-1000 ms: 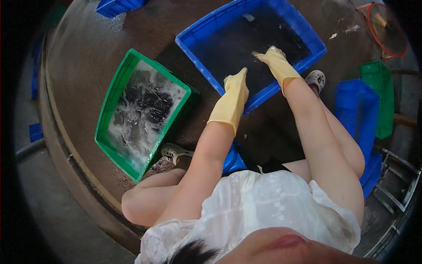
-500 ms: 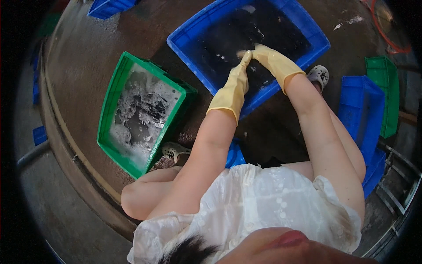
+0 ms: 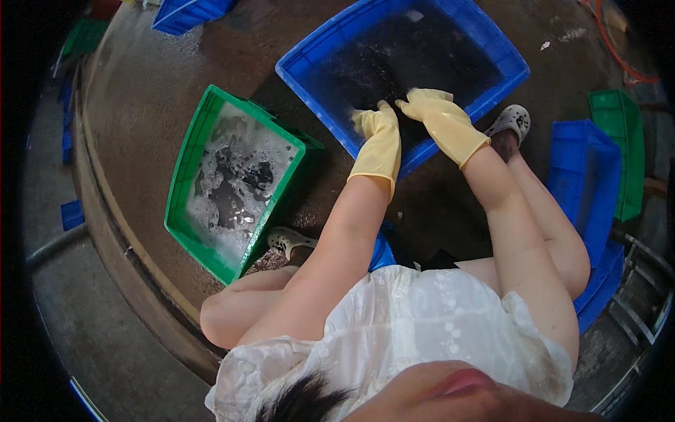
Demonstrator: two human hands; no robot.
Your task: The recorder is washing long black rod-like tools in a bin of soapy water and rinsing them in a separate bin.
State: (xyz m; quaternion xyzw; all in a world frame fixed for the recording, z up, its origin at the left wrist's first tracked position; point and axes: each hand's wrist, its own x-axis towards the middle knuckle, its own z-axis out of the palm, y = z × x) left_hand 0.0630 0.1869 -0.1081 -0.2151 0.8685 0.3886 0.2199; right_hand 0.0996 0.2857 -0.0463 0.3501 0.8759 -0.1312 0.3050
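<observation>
Both my hands wear pale yellow rubber gloves and reach into the near part of a large blue tub [image 3: 316,95] of dark, murky water. My left hand [image 3: 378,130] is at the tub's near side, fingers curled downward and partly under the surface, thumb pointing up. A short gap to the right, my right hand [image 3: 430,111] is bent over the water with its thumb toward the left one. Both look closed, but whatever they hold is hidden in the dark water. Beside the tub on the left stands a green tub [image 3: 184,169] with foamy water and dark matter in it.
Blue crates [image 3: 582,176] and a green crate [image 3: 622,148] stand at the right, near a metal frame [image 3: 643,281]. Another blue crate [image 3: 190,15] is at the far left. My shod feet [image 3: 512,123] flank the blue tub on wet brown floor [image 3: 140,105]. An orange hose [image 3: 612,42] lies far right.
My hands, which met over the tub's middle, have drawn nearer to me and moved apart. My left fingers have spread out from the thumb and curled downward.
</observation>
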